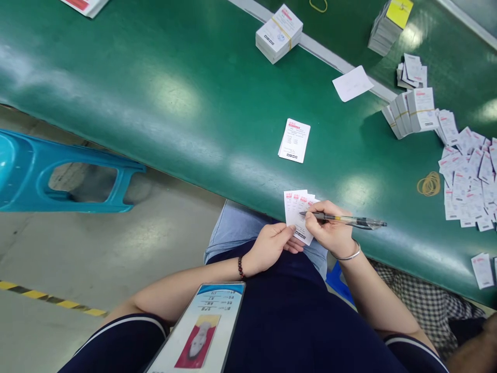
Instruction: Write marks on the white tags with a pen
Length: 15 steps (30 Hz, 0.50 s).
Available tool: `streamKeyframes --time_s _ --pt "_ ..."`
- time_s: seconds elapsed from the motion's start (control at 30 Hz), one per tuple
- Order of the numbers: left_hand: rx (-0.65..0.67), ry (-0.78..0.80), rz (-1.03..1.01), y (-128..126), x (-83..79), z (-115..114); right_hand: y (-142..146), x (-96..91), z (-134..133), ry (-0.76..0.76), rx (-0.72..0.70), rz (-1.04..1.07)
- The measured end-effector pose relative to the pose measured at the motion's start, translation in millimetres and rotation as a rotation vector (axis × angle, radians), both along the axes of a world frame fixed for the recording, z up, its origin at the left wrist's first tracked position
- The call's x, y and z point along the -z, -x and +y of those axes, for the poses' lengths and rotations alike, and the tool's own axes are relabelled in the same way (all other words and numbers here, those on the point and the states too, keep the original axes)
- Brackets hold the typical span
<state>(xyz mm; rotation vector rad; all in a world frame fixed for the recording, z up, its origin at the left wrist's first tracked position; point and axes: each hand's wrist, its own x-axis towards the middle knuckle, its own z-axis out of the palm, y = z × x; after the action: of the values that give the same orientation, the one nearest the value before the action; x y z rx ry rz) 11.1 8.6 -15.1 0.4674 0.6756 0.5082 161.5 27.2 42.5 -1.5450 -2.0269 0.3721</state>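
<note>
Left hand (pixel 267 247): I've got it closed on a small fan of printed cards (pixel 298 213), held just above my lap.
Right hand (pixel 328 228): fingers (pixel 315 217) pinched tight round a clear-barrel pen (pixel 351 219), tip touching the top card.
Straight ahead: one loose card (pixel 294 140) on the green bench (pixel 174 98), well apart from both hands.
Off to the right: banded card stacks (pixel 407 113), a scattered heap of cards (pixel 466 181), and a bundle of rubber bands (pixel 428 184).
</note>
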Motion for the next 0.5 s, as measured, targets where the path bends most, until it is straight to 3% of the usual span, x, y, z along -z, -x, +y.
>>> streamKeyframes --time_s 0.5 --pt "-0.009 -0.015 -0.016 -0.6 1.1 -0.4 1.3 4.6 1.2 0.002 -0.018 -0.011"
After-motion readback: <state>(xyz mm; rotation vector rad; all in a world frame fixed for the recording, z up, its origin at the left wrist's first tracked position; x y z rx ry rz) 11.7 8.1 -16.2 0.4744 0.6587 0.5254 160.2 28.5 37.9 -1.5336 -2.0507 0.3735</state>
